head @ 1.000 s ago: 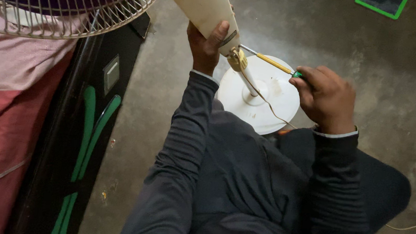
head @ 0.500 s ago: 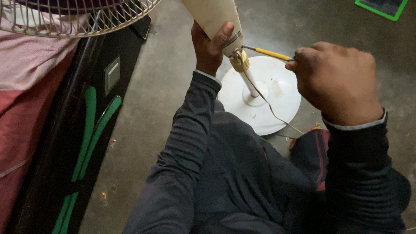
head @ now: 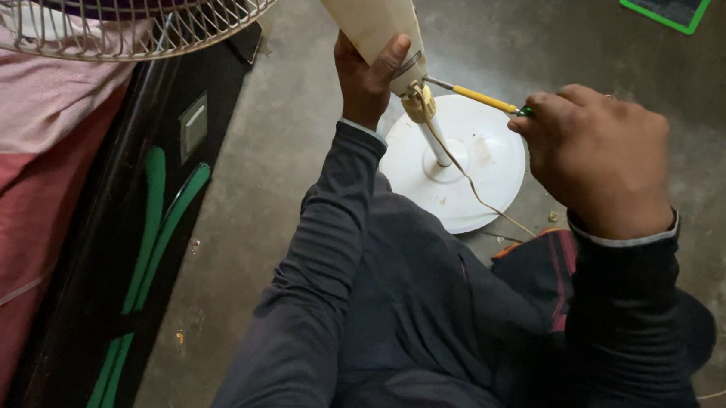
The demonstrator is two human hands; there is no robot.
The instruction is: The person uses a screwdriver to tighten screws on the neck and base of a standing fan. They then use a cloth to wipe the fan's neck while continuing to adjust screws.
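A pedestal fan leans across the top of the head view. Its wire grille (head: 120,4) is at the upper left, its cream neck (head: 366,6) slopes down to a brass-coloured joint (head: 420,105) and a thin pole ending in a round white base (head: 478,166) on the floor. My left hand (head: 364,79) grips the lower end of the cream neck. My right hand (head: 600,154) holds a screwdriver (head: 475,96) with a yellow shaft sleeve and green handle, its tip at the joint. A thin cord runs from the joint down over the base.
A black panel with green stripes and a switch (head: 155,213) stands at the left, beside red and pink cloth (head: 11,176). A green-edged flat object (head: 668,8) lies on the grey concrete floor at top right. My dark-clothed lap fills the bottom.
My right hand has risen and come nearer the camera, keeping the screwdriver's tip at the joint. The left hand keeps its hold on the neck.
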